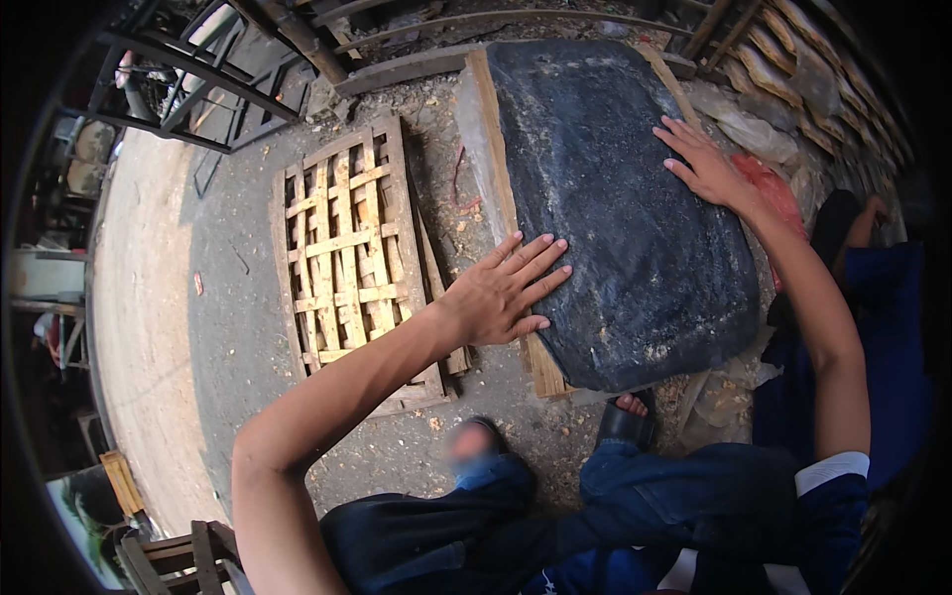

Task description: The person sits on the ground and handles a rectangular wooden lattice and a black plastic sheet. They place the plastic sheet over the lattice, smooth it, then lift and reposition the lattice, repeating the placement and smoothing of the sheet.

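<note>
A black, dusty sheet (625,228) covers a rectangular wooden piece, whose pale edge (496,139) shows along the left side. My left hand (506,288) rests on the sheet's left edge, fingers spread flat. On its upper right edge lies my right hand (702,164), fingers stretched out as well. Neither hand grips anything. What lies under the sheet is mostly hidden. Left of the sheet, a wooden lattice panel (342,238) of woven slats in a frame lies on top of another panel on the ground.
Dark metal frames (198,79) stand at the far left. Stacked boards (793,69) lean at the far right beside crumpled plastic (744,129) and a red bag (769,188). Another person in blue (873,327) is close on my right. Wood chips litter the ground.
</note>
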`<action>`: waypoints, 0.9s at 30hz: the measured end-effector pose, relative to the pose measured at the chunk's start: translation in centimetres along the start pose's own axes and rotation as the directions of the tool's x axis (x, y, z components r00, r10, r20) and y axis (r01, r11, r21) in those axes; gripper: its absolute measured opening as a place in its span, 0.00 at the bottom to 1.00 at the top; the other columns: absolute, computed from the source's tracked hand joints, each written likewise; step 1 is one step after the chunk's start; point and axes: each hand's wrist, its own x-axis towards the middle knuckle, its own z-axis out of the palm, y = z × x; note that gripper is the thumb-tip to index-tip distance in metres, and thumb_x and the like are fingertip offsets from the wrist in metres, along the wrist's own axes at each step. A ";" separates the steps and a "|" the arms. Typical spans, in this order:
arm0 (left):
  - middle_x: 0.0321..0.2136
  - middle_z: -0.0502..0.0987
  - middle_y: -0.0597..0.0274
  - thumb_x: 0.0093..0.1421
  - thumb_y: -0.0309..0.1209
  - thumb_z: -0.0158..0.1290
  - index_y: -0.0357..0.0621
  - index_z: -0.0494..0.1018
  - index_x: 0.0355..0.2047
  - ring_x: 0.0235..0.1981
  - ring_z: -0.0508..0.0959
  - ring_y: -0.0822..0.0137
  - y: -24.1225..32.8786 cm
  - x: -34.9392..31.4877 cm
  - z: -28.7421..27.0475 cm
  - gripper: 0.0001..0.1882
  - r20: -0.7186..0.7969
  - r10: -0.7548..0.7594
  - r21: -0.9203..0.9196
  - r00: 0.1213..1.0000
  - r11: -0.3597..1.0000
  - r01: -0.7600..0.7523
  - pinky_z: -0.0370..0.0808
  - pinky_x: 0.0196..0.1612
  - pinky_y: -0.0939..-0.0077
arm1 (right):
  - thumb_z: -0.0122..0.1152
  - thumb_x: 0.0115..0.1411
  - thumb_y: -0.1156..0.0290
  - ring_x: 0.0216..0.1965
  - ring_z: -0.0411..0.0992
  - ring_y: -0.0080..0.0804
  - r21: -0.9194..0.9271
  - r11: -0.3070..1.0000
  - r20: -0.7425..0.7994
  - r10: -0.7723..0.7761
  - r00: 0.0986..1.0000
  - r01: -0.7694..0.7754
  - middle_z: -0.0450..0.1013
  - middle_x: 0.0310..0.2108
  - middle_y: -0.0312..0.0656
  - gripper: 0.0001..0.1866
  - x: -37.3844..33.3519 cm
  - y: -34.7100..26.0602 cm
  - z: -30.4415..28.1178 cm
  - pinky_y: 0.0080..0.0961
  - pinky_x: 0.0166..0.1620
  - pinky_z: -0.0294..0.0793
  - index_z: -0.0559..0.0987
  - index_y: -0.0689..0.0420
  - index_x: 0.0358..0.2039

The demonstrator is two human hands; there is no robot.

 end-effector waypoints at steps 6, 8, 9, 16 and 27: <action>0.76 0.43 0.55 0.73 0.60 0.25 0.50 0.46 0.76 0.77 0.41 0.56 -0.1 -0.2 0.2 0.39 0.000 -0.007 -0.016 1.000 1.000 0.007 0.37 0.78 0.52 | 0.46 0.74 0.58 0.76 0.46 0.45 -0.039 0.989 -0.009 0.141 0.990 -0.141 0.49 0.76 0.46 0.31 -0.9 -1.0 1.3 0.53 0.75 0.46 0.57 0.51 0.74; 0.76 0.43 0.54 0.73 0.60 0.26 0.50 0.47 0.76 0.77 0.41 0.56 0.0 0.0 0.2 0.39 -0.009 -0.003 -0.020 1.000 1.000 0.002 0.37 0.78 0.52 | 0.45 0.74 0.57 0.76 0.46 0.46 -0.065 0.987 -0.028 0.143 0.989 -0.144 0.49 0.76 0.47 0.31 -1.2 -1.1 1.3 0.54 0.75 0.46 0.57 0.53 0.74; 0.76 0.43 0.54 0.73 0.60 0.26 0.49 0.47 0.76 0.77 0.41 0.56 -0.1 0.0 0.2 0.39 -0.013 -0.001 -0.017 1.000 1.000 0.001 0.37 0.78 0.52 | 0.45 0.74 0.57 0.76 0.46 0.46 -0.076 0.988 -0.032 0.134 0.990 -0.136 0.49 0.76 0.48 0.31 -0.9 -1.0 1.2 0.54 0.75 0.46 0.57 0.54 0.73; 0.76 0.44 0.54 0.73 0.60 0.27 0.50 0.46 0.76 0.77 0.42 0.55 -0.1 -0.2 0.3 0.40 -0.004 -0.006 -0.025 1.000 1.000 0.006 0.38 0.78 0.52 | 0.52 0.71 0.59 0.76 0.46 0.47 -0.002 0.974 -0.059 -0.228 0.972 0.229 0.48 0.76 0.50 0.33 -1.7 -8.2 0.3 0.53 0.75 0.45 0.60 0.55 0.72; 0.76 0.43 0.53 0.74 0.60 0.26 0.50 0.46 0.76 0.77 0.42 0.56 0.0 -0.4 0.4 0.39 0.004 -0.010 -0.015 1.000 1.000 0.010 0.37 0.78 0.51 | 0.52 0.71 0.55 0.77 0.44 0.41 0.012 0.950 -0.057 -0.310 0.949 0.311 0.48 0.77 0.39 0.33 -0.1 -7.7 1.6 0.54 0.76 0.44 0.59 0.44 0.74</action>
